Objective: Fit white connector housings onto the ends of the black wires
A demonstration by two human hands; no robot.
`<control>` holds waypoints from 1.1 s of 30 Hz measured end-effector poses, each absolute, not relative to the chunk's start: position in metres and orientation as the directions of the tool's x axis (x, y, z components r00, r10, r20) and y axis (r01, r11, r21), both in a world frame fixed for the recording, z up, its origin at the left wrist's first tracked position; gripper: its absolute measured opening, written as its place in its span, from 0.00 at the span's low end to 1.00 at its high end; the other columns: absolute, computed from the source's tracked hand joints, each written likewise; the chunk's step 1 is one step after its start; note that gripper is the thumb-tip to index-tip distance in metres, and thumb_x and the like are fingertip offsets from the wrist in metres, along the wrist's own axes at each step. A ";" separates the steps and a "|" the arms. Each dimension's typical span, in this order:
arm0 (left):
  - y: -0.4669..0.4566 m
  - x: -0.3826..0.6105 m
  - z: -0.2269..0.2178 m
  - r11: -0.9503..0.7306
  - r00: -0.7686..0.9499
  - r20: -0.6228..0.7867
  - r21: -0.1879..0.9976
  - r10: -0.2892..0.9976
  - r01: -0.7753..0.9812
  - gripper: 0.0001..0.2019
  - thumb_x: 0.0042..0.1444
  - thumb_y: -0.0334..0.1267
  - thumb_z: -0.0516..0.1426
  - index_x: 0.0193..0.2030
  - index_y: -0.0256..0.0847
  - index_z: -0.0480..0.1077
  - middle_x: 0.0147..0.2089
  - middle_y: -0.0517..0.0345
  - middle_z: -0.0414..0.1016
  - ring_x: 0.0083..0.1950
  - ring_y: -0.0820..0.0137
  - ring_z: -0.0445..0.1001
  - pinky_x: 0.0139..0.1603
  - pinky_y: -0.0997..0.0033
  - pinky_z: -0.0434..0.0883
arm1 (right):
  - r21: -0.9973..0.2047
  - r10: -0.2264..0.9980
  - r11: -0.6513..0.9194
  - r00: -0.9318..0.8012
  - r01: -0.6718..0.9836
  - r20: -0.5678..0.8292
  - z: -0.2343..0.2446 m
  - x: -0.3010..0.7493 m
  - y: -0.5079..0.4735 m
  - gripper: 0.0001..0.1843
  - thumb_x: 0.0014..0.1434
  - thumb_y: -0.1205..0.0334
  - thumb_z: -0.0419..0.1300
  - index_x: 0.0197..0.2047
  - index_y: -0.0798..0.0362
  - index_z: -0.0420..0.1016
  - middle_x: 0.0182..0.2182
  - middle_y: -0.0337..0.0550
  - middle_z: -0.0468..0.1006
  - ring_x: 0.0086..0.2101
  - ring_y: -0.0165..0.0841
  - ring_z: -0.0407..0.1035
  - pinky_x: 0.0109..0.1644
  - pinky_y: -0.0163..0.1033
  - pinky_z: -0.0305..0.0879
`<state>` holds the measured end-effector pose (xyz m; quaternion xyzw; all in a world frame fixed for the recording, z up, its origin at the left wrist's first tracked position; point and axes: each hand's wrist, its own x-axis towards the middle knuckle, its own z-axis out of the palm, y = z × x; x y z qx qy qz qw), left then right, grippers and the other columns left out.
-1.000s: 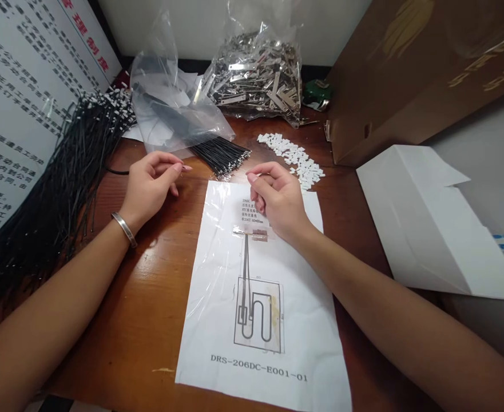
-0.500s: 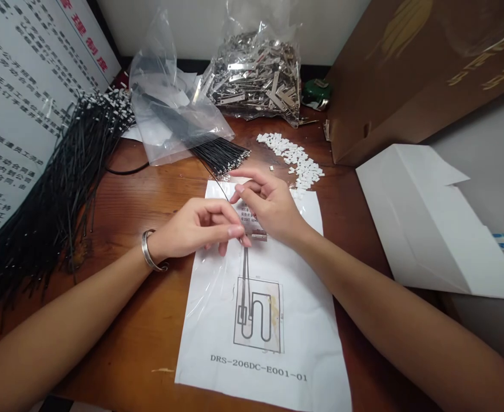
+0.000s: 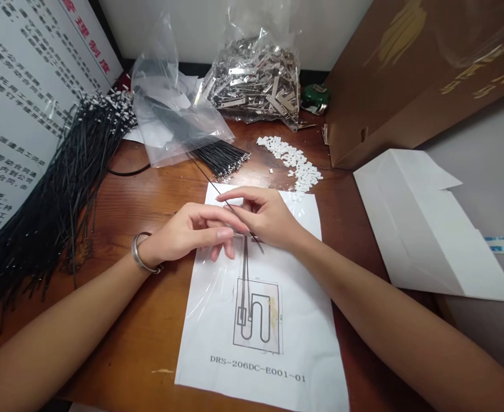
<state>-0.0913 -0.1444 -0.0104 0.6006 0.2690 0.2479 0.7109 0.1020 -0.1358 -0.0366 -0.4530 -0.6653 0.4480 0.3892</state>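
Note:
A single thin black wire (image 3: 206,176) slants down from the plastic bag over a printed sheet (image 3: 294,320). My right hand (image 3: 269,220) has its fingers closed around the wire, whose lower end sticks out below the fingers. My left hand (image 3: 200,229), with a silver bracelet at the wrist, is beside it with thumb and fingers apart. Its index fingertip lies close to the wire; whether they touch I cannot tell. Beyond the hands a bundle of black wires (image 3: 221,154) with shiny ends lies partly inside a clear plastic bag (image 3: 161,134).
Small white connector housings (image 3: 297,163) lie in a pile at the back right. Behind them stands a bag of metal strips (image 3: 256,80) beside a green tape measure (image 3: 316,98). Black wires with white ends (image 3: 63,171) heap at left. A brown box (image 3: 389,86) and white carton (image 3: 423,223) are at right.
My right hand has drawn back toward me, and the wire now crosses its fingers with its end showing below. My left hand has shifted slightly left and its fingers have spread.

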 end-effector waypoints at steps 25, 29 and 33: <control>-0.137 -0.167 0.053 0.087 -0.072 -0.067 0.942 0.995 0.324 0.15 0.60 0.41 0.57 0.23 0.40 0.69 0.20 0.60 0.67 0.22 0.75 0.61 0.23 0.71 0.56 | -0.820 0.979 -0.205 -0.098 -0.534 -0.180 -0.038 0.124 -0.107 0.18 0.44 0.53 0.73 0.35 0.46 0.72 0.31 0.30 0.78 0.16 0.19 0.49 0.17 0.32 0.47; -0.155 -0.141 0.048 -0.040 0.148 -0.084 0.728 0.985 0.684 0.14 0.58 0.49 0.57 0.30 0.41 0.72 0.24 0.60 0.72 0.22 0.74 0.63 0.26 0.71 0.61 | -0.794 0.972 -0.234 -0.146 -0.561 -0.183 -0.038 0.126 -0.107 0.17 0.45 0.54 0.73 0.36 0.47 0.72 0.28 0.29 0.75 0.15 0.19 0.50 0.17 0.32 0.47; -0.142 -0.171 0.049 0.104 -0.159 0.255 0.218 0.954 0.970 0.14 0.58 0.43 0.54 0.42 0.39 0.76 0.37 0.53 0.79 0.38 0.62 0.74 0.42 0.64 0.67 | -0.830 0.974 -0.219 -0.170 -0.513 -0.152 -0.040 0.128 -0.108 0.16 0.48 0.53 0.72 0.37 0.47 0.72 0.24 0.28 0.72 0.15 0.20 0.50 0.17 0.32 0.48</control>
